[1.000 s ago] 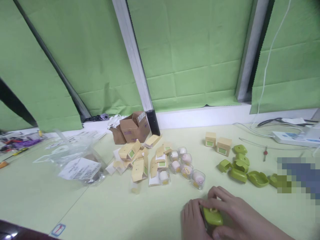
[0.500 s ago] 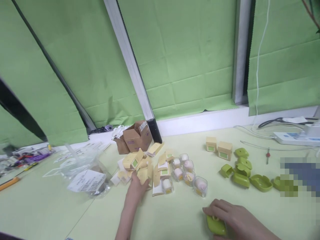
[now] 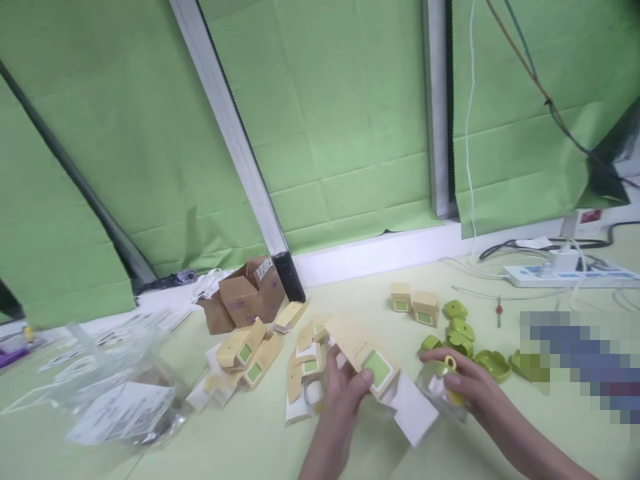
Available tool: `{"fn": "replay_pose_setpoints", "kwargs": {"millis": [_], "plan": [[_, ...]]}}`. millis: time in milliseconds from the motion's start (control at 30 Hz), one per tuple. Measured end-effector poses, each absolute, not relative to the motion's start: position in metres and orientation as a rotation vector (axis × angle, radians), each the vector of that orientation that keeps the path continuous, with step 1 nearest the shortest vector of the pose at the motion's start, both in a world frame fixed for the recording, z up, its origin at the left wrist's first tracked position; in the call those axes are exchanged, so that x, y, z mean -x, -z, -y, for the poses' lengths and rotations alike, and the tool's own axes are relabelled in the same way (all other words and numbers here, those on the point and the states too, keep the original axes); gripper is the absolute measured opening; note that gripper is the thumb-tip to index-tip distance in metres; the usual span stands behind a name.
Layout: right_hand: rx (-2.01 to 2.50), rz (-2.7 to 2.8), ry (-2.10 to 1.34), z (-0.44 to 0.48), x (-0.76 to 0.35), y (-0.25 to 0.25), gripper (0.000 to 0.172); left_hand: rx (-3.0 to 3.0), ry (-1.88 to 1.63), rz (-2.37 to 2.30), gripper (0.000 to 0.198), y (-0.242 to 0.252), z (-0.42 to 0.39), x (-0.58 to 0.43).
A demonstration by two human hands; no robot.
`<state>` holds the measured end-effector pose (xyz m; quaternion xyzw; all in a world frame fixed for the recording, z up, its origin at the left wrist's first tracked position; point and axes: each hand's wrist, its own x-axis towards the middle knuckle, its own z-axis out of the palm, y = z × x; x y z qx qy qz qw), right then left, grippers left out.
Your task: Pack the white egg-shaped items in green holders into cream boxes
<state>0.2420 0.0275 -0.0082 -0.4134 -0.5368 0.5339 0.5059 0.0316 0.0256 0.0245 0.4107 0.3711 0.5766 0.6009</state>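
My left hand (image 3: 343, 387) is closed on a flattened tan carton (image 3: 363, 352) with a green label, held up over the table with a white flap hanging below it. My right hand (image 3: 467, 387) grips a small clear plastic case (image 3: 443, 387) with a yellow and green piece inside, just right of the carton. Behind the left hand lies a heap of flat tan cartons (image 3: 250, 353).
Two assembled tan boxes (image 3: 415, 305) and several green shells (image 3: 463, 330) sit at the right. A brown cardboard box (image 3: 247, 293) stands at the back, a plastic bag with papers (image 3: 115, 400) at the left, a power strip (image 3: 565, 275) with cables far right.
My left hand has lifted a flat carton out of the heap toward the middle. My right hand has risen from the table and now holds a clear case. The view swung right.
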Motion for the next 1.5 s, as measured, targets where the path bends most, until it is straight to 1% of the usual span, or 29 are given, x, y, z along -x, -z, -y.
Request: {"fn": "replay_pose_setpoints", "kwargs": {"millis": [133,267,400,500,667,800,900,1000,1100,1333,1500], "plan": [[0.793,1.265,-1.301,-0.037,-0.259,0.007,0.048,-1.038,-1.35,-0.902,0.087,-0.02,-0.033,-0.052],[0.812,1.551,-1.301,-0.042,-0.252,0.012,0.052,-1.036,-1.494,-0.945,0.093,-0.002,-0.038,-0.062],[0.825,1.522,-1.206,-0.039,-0.239,0.016,0.04,-0.988,-1.558,-0.946,0.098,0.01,-0.037,-0.065],[0.812,1.432,-1.275,-0.04,-0.242,0.017,0.035,-0.952,-1.579,-0.924,0.105,0.011,-0.034,-0.062],[0.854,1.43,-1.501,-0.047,-0.249,0.017,0.032,-0.947,-1.557,-0.954,0.103,0.01,-0.033,-0.06],[0.743,1.142,-1.601,-0.048,-0.241,0.014,0.029,-0.916,-1.594,-0.957,0.109,0.014,-0.03,-0.067],[0.724,1.018,-1.572,-0.049,-0.24,0.014,0.027,-0.92,-1.559,-0.918,0.111,0.018,-0.026,-0.073],[0.789,1.105,-1.545,-0.052,-0.247,0.018,0.026,-0.935,-1.564,-0.93,0.112,0.018,-0.025,-0.075],[0.76,1.228,-1.549,-0.055,-0.253,0.023,0.024,-0.938,-1.569,-0.983,0.115,0.014,-0.025,-0.074],[0.821,1.372,-1.606,-0.055,-0.246,0.032,0.026,-0.891,-1.569,-1.014,0.119,0.002,-0.022,-0.072],[0.756,1.113,-1.563,-0.052,-0.245,0.027,0.023,-0.902,-1.619,-0.975,0.116,0.0,-0.021,-0.074]]}}
